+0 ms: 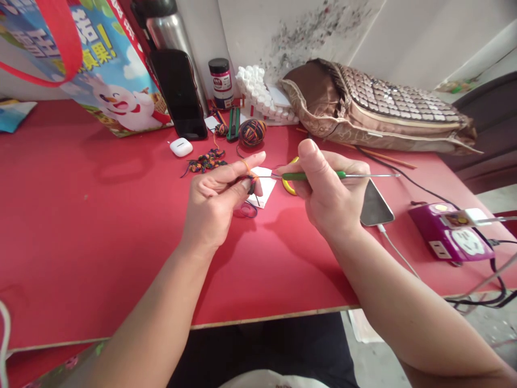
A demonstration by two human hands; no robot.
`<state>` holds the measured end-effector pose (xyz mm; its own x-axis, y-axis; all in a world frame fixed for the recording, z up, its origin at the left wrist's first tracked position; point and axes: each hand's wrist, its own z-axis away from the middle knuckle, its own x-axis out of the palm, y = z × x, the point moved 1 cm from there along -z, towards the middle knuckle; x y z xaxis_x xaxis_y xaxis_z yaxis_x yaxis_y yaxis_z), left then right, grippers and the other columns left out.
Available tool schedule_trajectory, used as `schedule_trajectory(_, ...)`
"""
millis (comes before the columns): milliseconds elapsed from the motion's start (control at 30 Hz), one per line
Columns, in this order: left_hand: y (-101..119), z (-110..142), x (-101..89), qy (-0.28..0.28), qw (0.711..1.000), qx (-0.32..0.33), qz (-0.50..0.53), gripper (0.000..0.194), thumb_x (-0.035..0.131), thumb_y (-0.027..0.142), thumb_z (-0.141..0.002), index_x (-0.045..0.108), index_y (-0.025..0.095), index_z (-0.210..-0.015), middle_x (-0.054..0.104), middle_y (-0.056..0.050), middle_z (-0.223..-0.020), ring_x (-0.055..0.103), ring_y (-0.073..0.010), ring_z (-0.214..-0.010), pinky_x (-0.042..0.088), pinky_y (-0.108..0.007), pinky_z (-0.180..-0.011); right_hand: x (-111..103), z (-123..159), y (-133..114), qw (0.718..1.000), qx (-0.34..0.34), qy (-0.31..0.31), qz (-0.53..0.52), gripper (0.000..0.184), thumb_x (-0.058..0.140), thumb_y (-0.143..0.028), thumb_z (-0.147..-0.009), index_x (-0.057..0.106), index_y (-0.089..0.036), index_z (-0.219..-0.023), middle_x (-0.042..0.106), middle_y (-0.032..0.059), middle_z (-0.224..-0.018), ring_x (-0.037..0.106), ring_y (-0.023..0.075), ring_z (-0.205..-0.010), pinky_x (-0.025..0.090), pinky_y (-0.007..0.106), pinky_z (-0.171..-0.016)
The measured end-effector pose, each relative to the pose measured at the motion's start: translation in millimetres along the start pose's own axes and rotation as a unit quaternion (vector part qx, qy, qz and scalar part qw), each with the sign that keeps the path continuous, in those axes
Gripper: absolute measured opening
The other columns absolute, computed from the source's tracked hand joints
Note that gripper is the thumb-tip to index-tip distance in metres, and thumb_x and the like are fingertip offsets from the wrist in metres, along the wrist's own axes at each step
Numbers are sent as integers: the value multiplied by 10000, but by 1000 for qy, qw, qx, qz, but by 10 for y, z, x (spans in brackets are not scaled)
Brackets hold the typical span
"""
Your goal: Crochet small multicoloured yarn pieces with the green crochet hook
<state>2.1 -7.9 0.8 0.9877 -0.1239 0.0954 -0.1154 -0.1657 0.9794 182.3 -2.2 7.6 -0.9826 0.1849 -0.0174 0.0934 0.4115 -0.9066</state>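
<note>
Between the thumb and fingers of my left hand (220, 199) is a small dark multicoloured crochet piece (252, 186), mostly hidden. An orange strand runs over the raised index finger. My right hand (333, 191) is closed around the green grip of a crochet hook (297, 176), whose metal tip reaches the piece. Behind my hands lie a ball of variegated yarn (252, 132) and a finished-looking curly crocheted strip (207, 160). A white paper (264, 188) rests under the work, and yellow scissor-like handles (289, 186) show partly behind my right hand.
A phone (180, 94) leans on a steel bottle (167, 32) beside a printed bag (117, 81). Near it are a white earbud case (181, 147) and a jar (221, 83). At right are a brown sequined bag (388, 108), another phone (376, 205) and a purple power strip (452, 231) with cables.
</note>
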Motion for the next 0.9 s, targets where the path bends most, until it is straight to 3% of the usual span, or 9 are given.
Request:
schedule_trajectory(100, 53, 14, 24, 9, 987, 102, -125, 324, 684, 181, -977, 897, 264, -1207, 781, -37, -839, 690, -158, -723, 625, -277, -664, 9, -11, 22, 1000, 18, 10, -13, 374, 688, -531, -1051, 906, -263, -906, 578, 0, -528, 508, 144, -477, 422, 337, -474)
schedule_trajectory(233, 27, 2, -8, -27, 916, 255, -309, 432, 566, 98, -997, 860, 218, -1289, 839, -68, -982, 741, -176, -844, 632, -300, -822, 17, -52, 40, 996, 71, 5, -51, 444, 721, -618, -1007, 893, -245, -836, 500, -21, -461, 423, 116, -420, 316, 311, -420)
schedule_trajectory(333, -32, -24, -55, -55, 861, 319, -391, 515, 527, 48, -953, 822, 173, -1356, 843, -91, -1041, 758, -194, -894, 628, -321, -852, 4, -92, 40, 992, 107, -11, -72, 564, 724, -699, -972, 834, -224, -690, 441, -31, -438, 367, 89, -398, 236, 294, -406)
schedule_trajectory(400, -36, -28, -60, -71, 851, 332, -400, 538, 519, 34, -933, 819, 156, -1363, 837, -100, -1018, 756, -207, -891, 627, -333, -832, -9, -118, 42, 988, 131, -26, -79, 614, 719, -750, -948, 809, -216, -658, 397, -41, -423, 341, 82, -387, 208, 290, -401)
schedule_trajectory(467, -5, -16, -40, -77, 880, 302, -359, 505, 532, 46, -952, 839, 168, -1333, 828, -93, -978, 746, -199, -854, 629, -323, -799, -21, -138, 46, 985, 149, -41, -83, 641, 707, -788, -932, 804, -214, -665, 355, -55, -408, 314, 79, -375, 200, 289, -396)
schedule_trajectory(567, 42, 14, -11, -41, 962, 161, -216, 386, 605, 137, -1011, 871, 224, -1278, 809, -60, -933, 722, -170, -780, 636, -284, -699, -27, -146, 54, 984, 150, -49, -84, 655, 668, -816, -940, 820, -217, -726, 355, -63, -414, 312, 80, -368, 225, 290, -395)
schedule_trajectory(633, 35, 29, -12, -26, 988, 75, -130, 347, 673, 193, -1001, 874, 254, -1277, 806, -48, -922, 716, -170, -751, 631, -275, -627, -21, -138, 60, 986, 140, -44, -82, 651, 649, -820, -950, 838, -221, -780, 373, -61, -428, 339, 86, -374, 249, 292, -402)
schedule_trajectory(733, -16, 28, -39, -28, 998, 15, -50, 358, 726, 234, -973, 867, 294, -1297, 814, -46, -936, 738, -187, -780, 626, -272, -592, -5, -125, 69, 988, 129, -38, -82, 644, 628, -813, -969, 859, -226, -836, 374, -61, -437, 353, 93, -384, 257, 296, -413)
schedule_trajectory(900, -5, 11, -25, -3, 998, 26, -48, 341, 723, 188, -952, 893, 294, -1227, 778, -24, -822, 695, -154, -709, 602, -259, -614, 23, -81, 24, 995, 84, -22, -56, 585, 611, -727, -1031, 860, -239, -823, 382, -55, -445, 352, 102, -405, 274, 310, -432)
